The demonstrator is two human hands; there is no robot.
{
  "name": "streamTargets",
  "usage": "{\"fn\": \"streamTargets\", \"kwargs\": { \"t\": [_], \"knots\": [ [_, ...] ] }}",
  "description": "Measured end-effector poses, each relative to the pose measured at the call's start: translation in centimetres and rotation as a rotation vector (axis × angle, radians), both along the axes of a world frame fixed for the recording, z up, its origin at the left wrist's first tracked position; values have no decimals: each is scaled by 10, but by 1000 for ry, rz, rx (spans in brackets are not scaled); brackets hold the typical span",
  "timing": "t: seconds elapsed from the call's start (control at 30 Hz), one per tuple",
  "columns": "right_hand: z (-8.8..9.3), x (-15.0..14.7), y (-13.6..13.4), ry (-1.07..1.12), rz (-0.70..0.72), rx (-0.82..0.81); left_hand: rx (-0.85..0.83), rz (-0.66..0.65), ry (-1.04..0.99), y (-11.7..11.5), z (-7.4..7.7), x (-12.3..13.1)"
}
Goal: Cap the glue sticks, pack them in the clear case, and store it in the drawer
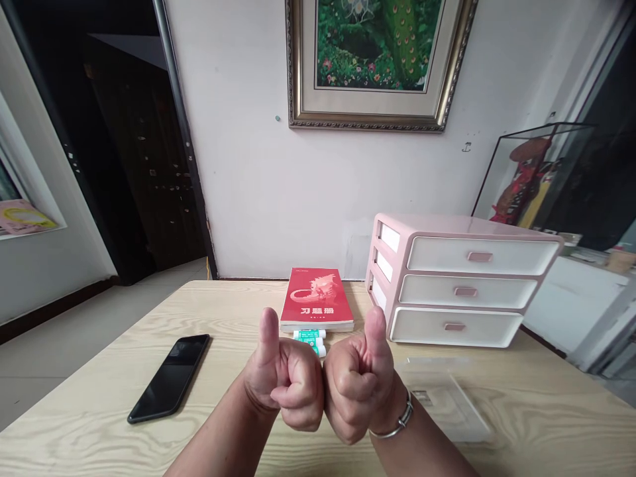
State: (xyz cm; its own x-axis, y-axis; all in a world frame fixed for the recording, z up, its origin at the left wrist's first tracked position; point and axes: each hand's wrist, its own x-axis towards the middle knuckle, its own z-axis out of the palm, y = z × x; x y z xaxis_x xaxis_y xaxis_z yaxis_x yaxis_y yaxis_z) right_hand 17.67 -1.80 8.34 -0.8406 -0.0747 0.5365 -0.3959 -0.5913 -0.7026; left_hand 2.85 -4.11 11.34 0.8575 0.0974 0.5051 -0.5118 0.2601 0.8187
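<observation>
My left hand (291, 381) and my right hand (360, 384) are held up side by side above the table, knuckles touching or nearly so. Both make a fist with the thumb pointing up, and neither holds anything. A silver bangle (400, 421) circles my right wrist. Just beyond the hands lie white and green tubes (308, 335), partly covered by my left fist. Behind them is a thick red book (318, 298) with a pale dinosaur-like figure on its cover. To the right, a clear plastic case (462, 404) lies flat, partly behind my right forearm.
A black smartphone (171, 377) lies on the left of the wooden table (238, 305). At the back right stands a pink and white three-drawer box (462, 285), its drawers closed. A framed picture (377, 112) hangs on the wall behind. A glass display case (527, 172) stands farther right.
</observation>
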Motion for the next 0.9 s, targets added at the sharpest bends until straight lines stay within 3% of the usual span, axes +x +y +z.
{"fn": "streamTargets", "kwargs": {
  "t": [0.27,0.6,0.9],
  "knots": [
    [12,-6,-7,157,79,24,4,2,14,-2,2,1],
    [12,-7,-3,162,93,41,-1,-12,-17,2,-1,0],
    [22,2,-4,188,17,64,51,22,-15,5,3,-9]
  ]
}}
